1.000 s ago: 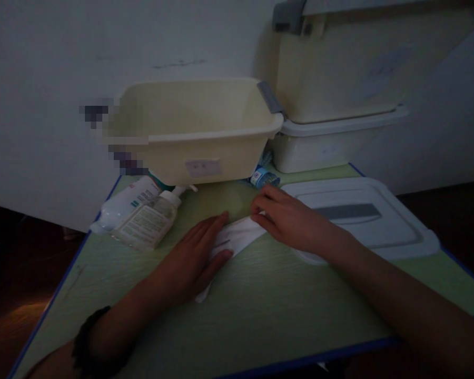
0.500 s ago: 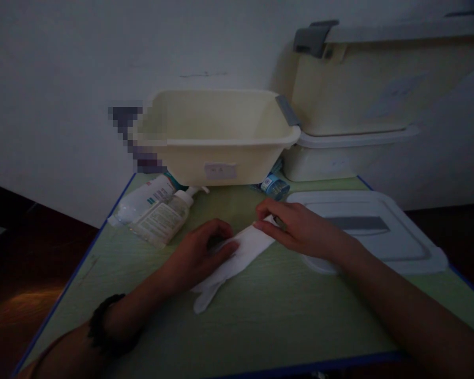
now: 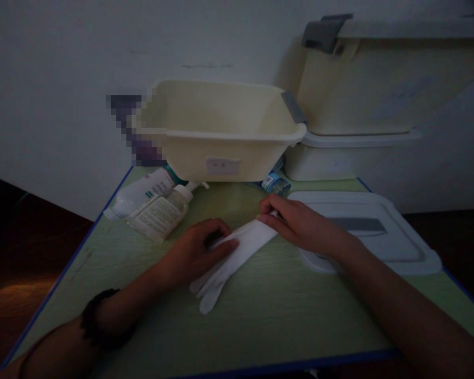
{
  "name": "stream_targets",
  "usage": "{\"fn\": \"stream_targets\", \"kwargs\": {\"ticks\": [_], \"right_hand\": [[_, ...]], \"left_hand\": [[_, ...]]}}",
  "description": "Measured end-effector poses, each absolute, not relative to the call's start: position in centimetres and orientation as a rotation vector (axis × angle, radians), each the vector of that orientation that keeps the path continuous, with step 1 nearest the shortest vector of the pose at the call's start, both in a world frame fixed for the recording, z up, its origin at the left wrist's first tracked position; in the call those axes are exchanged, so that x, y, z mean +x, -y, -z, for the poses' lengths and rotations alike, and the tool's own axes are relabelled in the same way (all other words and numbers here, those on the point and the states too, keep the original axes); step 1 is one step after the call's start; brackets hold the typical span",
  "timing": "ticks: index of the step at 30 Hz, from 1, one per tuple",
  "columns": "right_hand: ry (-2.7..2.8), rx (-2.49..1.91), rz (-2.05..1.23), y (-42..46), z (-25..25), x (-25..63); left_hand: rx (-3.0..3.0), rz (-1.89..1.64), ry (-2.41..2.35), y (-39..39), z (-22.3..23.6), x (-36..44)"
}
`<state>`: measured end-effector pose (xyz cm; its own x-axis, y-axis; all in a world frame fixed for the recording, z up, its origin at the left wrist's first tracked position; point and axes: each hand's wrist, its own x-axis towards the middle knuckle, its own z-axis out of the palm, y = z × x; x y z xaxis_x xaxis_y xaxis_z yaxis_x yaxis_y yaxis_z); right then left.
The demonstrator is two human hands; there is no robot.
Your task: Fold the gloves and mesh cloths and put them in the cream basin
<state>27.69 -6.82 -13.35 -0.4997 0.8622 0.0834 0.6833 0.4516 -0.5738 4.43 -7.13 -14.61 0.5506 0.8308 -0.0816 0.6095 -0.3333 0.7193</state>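
A white glove (image 3: 231, 258) lies flat on the green table (image 3: 268, 310), fingers pointing toward me, cuff toward the far right. My left hand (image 3: 197, 250) rests on the glove's middle with its fingers curled, pinching the fabric. My right hand (image 3: 296, 223) grips the cuff end with closed fingers. A dark band sits on my left wrist (image 3: 97, 321).
A cream plastic tub (image 3: 221, 131) stands at the back of the table. Two bottles (image 3: 156, 208) lie on their sides at its left. A small blue-labelled item (image 3: 275, 184) lies behind my right hand. A white lid (image 3: 379, 231) lies at right; stacked lidded bins (image 3: 363, 105) stand behind.
My left hand went from lying flat on the glove to curled and pinching it. The glove's fingers now show spread out below that hand. My right hand stays on the cuff.
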Motion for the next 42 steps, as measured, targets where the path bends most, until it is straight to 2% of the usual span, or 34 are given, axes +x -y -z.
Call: {"fn": "stream_targets", "kwargs": {"ticks": [20,28,35,39,42], "right_hand": [[2.463,-1.301,-0.667,6.2,14.3,28.3],[2.491,-1.348,-0.625,6.1,14.9,28.1],[2.407,-1.376,-0.549,5.9,14.6,28.6],[2.170,-1.403,-0.750,5.9,14.3,28.3],[2.049,-1.416,-0.765,5.9,14.5,27.9]], "left_hand": [[2.094,-0.444,-1.111,7.1,15.0,4.6],[2.378,-0.688,-0.930,6.9,14.8,3.8],[2.693,-0.149,-0.672,7.9,15.3,4.0],[2.735,-0.135,-0.684,8.1,15.7,3.8],[2.735,-0.115,-0.679,8.3,15.4,3.4]]}}
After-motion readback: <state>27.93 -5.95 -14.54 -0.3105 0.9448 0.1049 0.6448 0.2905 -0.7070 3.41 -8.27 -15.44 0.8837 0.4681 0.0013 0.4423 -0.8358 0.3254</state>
